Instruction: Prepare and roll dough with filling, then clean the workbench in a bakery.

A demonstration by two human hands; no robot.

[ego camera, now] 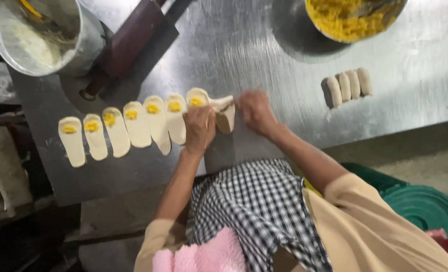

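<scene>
Looking down from the head camera, a steel worktable (264,55) runs across the scene, its brushed surface dull and smeared in places. Along its near-left part lies a row of seven flattened dough ovals (128,128), pale, soft and tongue-shaped, each carrying one small dab of yellow filling (132,114) near its far end. At the right end of that row is an eighth piece, the dough strip (225,112) being worked: it is partly folded and pulled up off the steel, and sits between the two hands. The left hand (200,129) pinches its near-left edge with bent fingers, while the right hand (254,111) grips its right end, fingers closed around the dough. Well apart on the right side of the table lie four small rolled dough logs (349,85), plump, smooth and packed side by side, touching. At the far edge stands a round metal bowl (380,22) heaped with crumbly yellow filling, only partly in view. At the far left is a metal pot (85,38) with whitish flour or batter inside, and just beside it a dark wooden rolling pin (125,45) lies slanted on the steel. Nearer, a black-and-white checked cloth (257,206) covers the person's front, and a green rolled mat (420,206) lies on the floor at the right.
</scene>
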